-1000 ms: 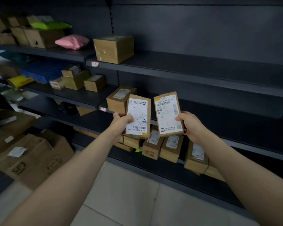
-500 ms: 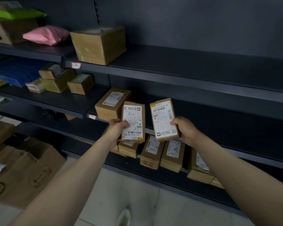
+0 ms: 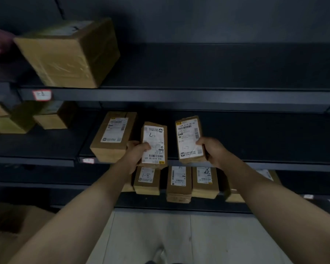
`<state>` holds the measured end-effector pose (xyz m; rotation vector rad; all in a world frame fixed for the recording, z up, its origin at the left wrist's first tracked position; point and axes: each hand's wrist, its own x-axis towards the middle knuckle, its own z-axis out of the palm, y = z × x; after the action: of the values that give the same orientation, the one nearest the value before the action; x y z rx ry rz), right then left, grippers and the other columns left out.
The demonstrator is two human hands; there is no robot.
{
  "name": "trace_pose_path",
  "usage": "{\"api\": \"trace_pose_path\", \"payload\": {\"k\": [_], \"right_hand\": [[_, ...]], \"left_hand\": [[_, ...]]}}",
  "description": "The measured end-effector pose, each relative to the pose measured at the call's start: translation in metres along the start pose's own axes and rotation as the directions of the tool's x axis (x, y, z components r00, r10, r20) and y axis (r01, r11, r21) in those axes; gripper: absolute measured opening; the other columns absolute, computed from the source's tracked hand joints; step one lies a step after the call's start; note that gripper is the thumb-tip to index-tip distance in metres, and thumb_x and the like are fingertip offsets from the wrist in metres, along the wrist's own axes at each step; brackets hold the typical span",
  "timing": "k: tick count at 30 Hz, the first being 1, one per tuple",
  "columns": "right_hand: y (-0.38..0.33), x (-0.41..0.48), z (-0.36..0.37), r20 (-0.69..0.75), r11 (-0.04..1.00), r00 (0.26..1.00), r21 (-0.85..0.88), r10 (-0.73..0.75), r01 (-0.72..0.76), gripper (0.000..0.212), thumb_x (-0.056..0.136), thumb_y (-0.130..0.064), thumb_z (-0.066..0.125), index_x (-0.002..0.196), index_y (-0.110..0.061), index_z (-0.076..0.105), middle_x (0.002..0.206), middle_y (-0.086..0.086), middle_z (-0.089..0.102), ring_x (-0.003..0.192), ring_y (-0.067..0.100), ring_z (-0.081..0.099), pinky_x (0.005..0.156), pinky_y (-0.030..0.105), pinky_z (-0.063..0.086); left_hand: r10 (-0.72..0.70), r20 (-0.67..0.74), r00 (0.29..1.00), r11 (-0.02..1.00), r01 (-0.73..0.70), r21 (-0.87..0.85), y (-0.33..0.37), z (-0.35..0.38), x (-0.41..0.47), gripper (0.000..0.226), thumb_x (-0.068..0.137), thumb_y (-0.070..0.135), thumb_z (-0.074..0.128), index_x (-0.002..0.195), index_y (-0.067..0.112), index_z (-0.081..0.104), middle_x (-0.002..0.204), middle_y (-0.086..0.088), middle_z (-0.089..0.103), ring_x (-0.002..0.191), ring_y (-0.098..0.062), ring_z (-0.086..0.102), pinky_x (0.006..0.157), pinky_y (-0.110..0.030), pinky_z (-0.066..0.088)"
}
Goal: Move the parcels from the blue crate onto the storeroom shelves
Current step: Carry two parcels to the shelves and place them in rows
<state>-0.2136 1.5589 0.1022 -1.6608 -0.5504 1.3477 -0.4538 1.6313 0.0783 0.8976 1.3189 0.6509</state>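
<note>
I hold two small brown parcels upright in front of the dark storeroom shelves (image 3: 179, 97). My left hand (image 3: 135, 153) grips the left parcel (image 3: 154, 144), whose white label has a handwritten mark. My right hand (image 3: 211, 152) grips the right parcel (image 3: 190, 139) by its lower right edge. Both sit level with the middle shelf (image 3: 255, 162). The blue crate is out of view.
A labelled parcel (image 3: 113, 136) lies on the middle shelf just left of my hands. A large taped box (image 3: 69, 54) stands on the upper shelf. Several small parcels (image 3: 179, 182) line the lower shelf. Cardboard boxes (image 3: 13, 225) sit on the floor at left.
The view has closed in on the shelves and shifted right. Both hands have carried their parcels nearer the middle shelf; the grips are unchanged.
</note>
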Motion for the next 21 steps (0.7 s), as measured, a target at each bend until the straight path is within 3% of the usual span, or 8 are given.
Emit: {"api": "trace_pose_path", "payload": {"k": [3,7,14,17,21], "right_hand": [[0.004,0.013,0.004,-0.058,0.999,0.997,0.014,0.044,-0.043,0.029,0.092,-0.006,0.052,0.119,-0.003,0.061,0.111,0.018,0.068,0.099,0.032,0.066,0.088,0.043,0.054],[0.006,0.029,0.009,-0.075,0.996,0.993,0.043,0.087,-0.084,0.019,0.093,-0.009,0.052,0.108,-0.006,0.063,0.106,0.017,0.069,0.098,0.031,0.066,0.091,0.042,0.053],[0.010,0.051,0.021,-0.044,0.987,0.987,0.035,0.155,-0.154,0.021,0.095,-0.012,0.053,0.113,-0.005,0.061,0.090,0.010,0.068,0.083,0.024,0.066,0.070,0.032,0.054],[0.012,0.057,0.027,-0.041,0.984,0.983,0.004,0.180,-0.180,0.019,0.096,-0.013,0.053,0.112,-0.007,0.060,0.091,0.009,0.067,0.080,0.021,0.065,0.065,0.030,0.052],[0.014,0.064,0.031,-0.022,0.981,0.981,-0.016,0.191,-0.191,0.025,0.096,-0.013,0.052,0.118,-0.003,0.059,0.092,0.011,0.067,0.082,0.023,0.065,0.067,0.031,0.053]], "left_hand": [[-0.023,-0.023,0.999,0.999,0.024,0.041,0.001,0.005,0.012,0.055,0.082,0.016,0.066,0.126,0.011,0.033,0.110,-0.014,0.060,0.088,-0.023,0.064,0.061,-0.032,0.052],[-0.050,-0.030,0.998,0.995,0.052,0.080,-0.001,0.010,0.031,0.054,0.087,0.017,0.063,0.129,0.009,0.029,0.100,-0.009,0.059,0.081,-0.020,0.061,0.059,-0.030,0.048],[-0.048,-0.071,0.996,0.988,0.057,0.141,-0.005,0.014,0.051,0.060,0.091,0.021,0.060,0.136,0.008,0.023,0.103,-0.011,0.058,0.076,-0.019,0.060,0.072,-0.037,0.051],[-0.021,-0.092,0.996,0.981,0.038,0.191,-0.006,0.015,0.055,0.058,0.093,0.020,0.058,0.137,0.006,0.023,0.115,-0.017,0.058,0.073,-0.015,0.057,0.064,-0.030,0.048],[-0.012,-0.131,0.991,0.980,0.038,0.195,-0.004,0.018,0.059,0.058,0.095,0.021,0.056,0.139,0.006,0.022,0.113,-0.015,0.058,0.080,-0.019,0.060,0.063,-0.032,0.048]]}}
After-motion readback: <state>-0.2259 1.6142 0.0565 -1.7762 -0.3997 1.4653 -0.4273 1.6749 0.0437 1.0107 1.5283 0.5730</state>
